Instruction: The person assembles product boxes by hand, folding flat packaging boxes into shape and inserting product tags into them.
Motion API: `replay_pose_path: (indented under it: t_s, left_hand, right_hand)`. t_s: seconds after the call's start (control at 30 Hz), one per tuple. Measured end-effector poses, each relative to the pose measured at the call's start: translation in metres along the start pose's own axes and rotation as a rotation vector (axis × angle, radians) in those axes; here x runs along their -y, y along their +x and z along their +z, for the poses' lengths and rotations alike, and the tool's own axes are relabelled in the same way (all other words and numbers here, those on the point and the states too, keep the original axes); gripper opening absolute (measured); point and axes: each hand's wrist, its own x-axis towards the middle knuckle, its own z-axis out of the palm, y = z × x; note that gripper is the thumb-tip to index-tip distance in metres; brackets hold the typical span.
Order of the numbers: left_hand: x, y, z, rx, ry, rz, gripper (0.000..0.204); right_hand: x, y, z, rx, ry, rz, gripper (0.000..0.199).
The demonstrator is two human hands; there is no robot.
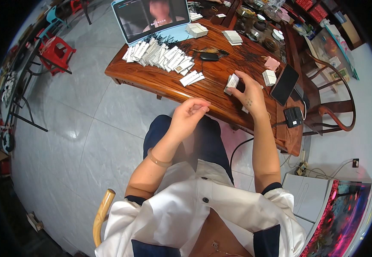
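On the wooden table [220, 64], my right hand [251, 95] grips a small stack of white tags [231, 83] between thumb and fingers near the front edge. My left hand [189, 115] is just in front of that edge, its fingertips pinched together; whether anything thin is between them is too small to tell. Beyond it, a couple of loose white tags [192, 78] lie at the near side of a large spread pile of white tags [162, 55].
A tablet [151, 19] in a light blue case stands behind the pile. More tag stacks [197, 30] sit farther back. Black strings [250, 53] lie mid-table. To the right are a white block of tags [269, 78], a phone [285, 85] and a black box [293, 117] with cables.
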Motion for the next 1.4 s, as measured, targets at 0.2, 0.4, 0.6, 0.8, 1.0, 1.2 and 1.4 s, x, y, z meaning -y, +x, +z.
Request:
replay_pose_path:
  t_s: [0.2, 0.4, 0.6, 0.8, 1.0, 1.2, 1.4]
  left_hand:
    - [-0.009, -0.001, 0.005, -0.039, -0.193, -0.133, 0.022]
    - [-0.004, -0.006, 0.010, 0.010, -0.424, -0.278, 0.026]
    - [0.016, -0.013, 0.005, 0.034, -0.330, -0.270, 0.022]
    - [0.001, -0.017, 0.009, 0.024, -0.215, -0.275, 0.022]
    - [0.001, -0.016, 0.001, 0.007, -0.280, -0.346, 0.021]
    - [0.003, -0.018, 0.002, 0.006, -0.304, -0.337, 0.020]
    - [0.002, -0.016, 0.000, -0.015, -0.327, -0.340, 0.022]
  right_hand:
    - [0.028, -0.012, -0.011, -0.114, 0.045, -0.192, 0.052]
    - [0.080, -0.061, 0.004, -0.012, 0.134, -0.458, 0.058]
    - [0.082, -0.080, 0.015, -0.090, 0.067, -0.457, 0.058]
    - [0.077, -0.084, 0.006, -0.116, 0.148, -0.451, 0.053]
    - [0.004, -0.070, -0.024, -0.114, -0.107, -0.088, 0.041]
    - [-0.014, -0.079, -0.027, 0.015, -0.217, -0.049, 0.044]
    - [0.004, -0.105, -0.021, -0.022, -0.309, -0.240, 0.036]
